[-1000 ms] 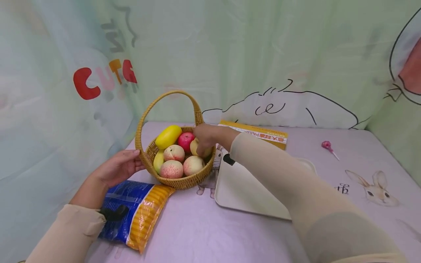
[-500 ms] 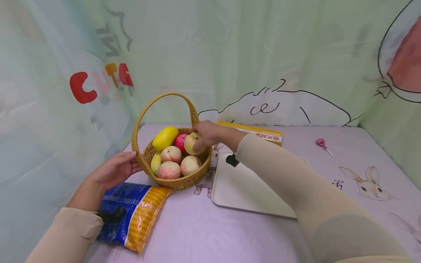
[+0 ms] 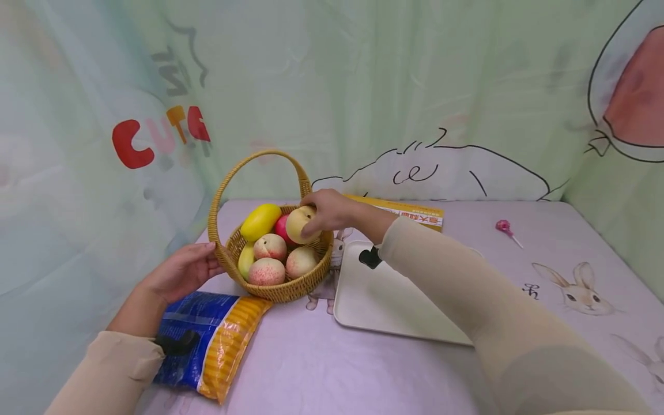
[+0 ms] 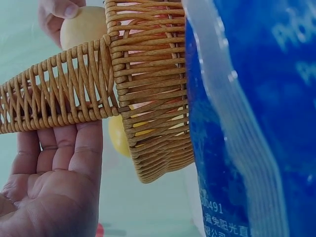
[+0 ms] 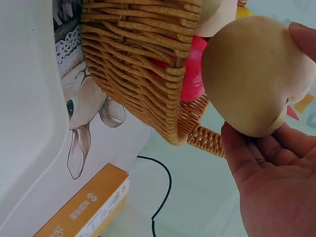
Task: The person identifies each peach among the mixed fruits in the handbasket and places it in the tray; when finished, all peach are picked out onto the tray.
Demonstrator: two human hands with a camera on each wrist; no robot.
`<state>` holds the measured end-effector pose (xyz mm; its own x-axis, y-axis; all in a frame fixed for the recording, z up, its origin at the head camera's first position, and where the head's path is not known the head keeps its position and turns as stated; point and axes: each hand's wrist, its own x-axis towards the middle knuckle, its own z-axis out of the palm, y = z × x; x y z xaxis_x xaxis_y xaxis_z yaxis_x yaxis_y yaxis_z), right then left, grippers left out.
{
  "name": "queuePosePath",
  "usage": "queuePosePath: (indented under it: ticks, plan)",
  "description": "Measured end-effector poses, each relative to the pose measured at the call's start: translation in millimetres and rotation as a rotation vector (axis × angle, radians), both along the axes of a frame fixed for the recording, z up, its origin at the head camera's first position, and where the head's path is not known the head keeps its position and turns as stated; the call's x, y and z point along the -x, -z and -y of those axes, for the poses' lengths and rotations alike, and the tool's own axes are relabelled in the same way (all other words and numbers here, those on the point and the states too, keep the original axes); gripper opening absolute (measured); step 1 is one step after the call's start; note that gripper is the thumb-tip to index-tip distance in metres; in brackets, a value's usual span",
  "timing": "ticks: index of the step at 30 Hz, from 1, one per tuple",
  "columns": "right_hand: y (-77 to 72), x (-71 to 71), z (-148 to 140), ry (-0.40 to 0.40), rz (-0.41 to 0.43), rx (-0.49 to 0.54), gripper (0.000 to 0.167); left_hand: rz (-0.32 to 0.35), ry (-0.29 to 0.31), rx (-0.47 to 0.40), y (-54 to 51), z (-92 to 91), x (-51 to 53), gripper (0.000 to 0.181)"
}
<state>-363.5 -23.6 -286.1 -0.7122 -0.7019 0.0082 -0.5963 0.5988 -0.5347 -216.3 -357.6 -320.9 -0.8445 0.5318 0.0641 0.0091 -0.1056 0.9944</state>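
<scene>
A pale yellow peach (image 3: 300, 225) is held in my right hand (image 3: 332, 208), at the right side of the wicker basket (image 3: 294, 293). In the right wrist view the peach (image 5: 252, 74) is clasped between thumb and fingers, apart from the rim. My left hand (image 3: 181, 271) touches the base of the basket's handle. Its fingers (image 4: 64, 145) extend behind the handle, palm showing, in the left wrist view. Inside the basket lie several pink-speckled peaches (image 3: 267, 271), a red fruit (image 3: 282, 229) partly hidden by the held peach, and a yellow mango-like fruit (image 3: 261, 222).
Left of centre, a blue and orange plastic packet (image 3: 207, 340) lies in front of the basket. A white tray (image 3: 399, 305) stands right, under my right forearm. Behind it is a yellow box (image 3: 415, 213). A pink lollipop (image 3: 505, 227) lies at far right.
My right hand has lifted the pale yellow peach from the basket's right side, up and slightly left, over the red fruit. My left hand stays at the handle.
</scene>
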Motion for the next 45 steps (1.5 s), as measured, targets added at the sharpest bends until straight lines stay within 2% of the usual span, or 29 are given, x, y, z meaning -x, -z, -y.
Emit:
queuePosePath:
  ticks: [10,17,23,33,38,45]
  plan:
    - [0.9,-9.1,-14.5,0.024,0.074,0.135,0.064,0.007,0.005,0.002,2.0,-1.9,-0.2,0.043]
    - [-1.8,-12.4,-22.7,0.027,0.079,0.216,0.062,-0.013,0.018,0.002,1.0,-0.5,0.4,0.045]
    - [-0.9,-16.0,-33.2,0.041,0.098,0.24,0.058,0.0,0.018,-0.016,-0.1,-2.1,-0.6,0.043]
    - [4.2,-15.7,-55.2,0.095,0.132,0.278,0.06,0.011,0.006,-0.011,-0.1,-2.2,-1.4,0.041]
    - [9.9,-14.9,-67.0,0.113,0.142,0.293,0.063,0.011,0.008,-0.009,0.0,-1.5,-1.2,0.041]
    - [19.9,-15.5,-84.2,0.134,0.137,0.298,0.055,0.01,0.014,-0.015,-0.7,-1.6,-1.9,0.041]
